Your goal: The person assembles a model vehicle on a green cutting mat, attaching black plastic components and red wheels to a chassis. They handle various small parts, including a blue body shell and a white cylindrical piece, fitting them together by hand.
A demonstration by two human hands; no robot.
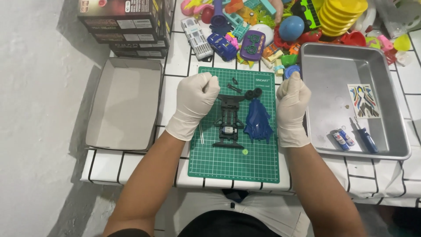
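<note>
Fists: left hand point(196, 98) and right hand point(293, 100) clenched, seemingly empty, flanking one black chassis point(229, 123).

Open cardboard box point(124, 103) lies left of the green mat point(234, 163). Steel tray point(334, 74) on the right carries a sticker sheet point(364, 101), 2 batteries point(342, 138) and a screwdriver point(365, 138). Toy pile point(280, 26) crowds the far edge, stacked black boxes point(125, 26) top left.
</note>
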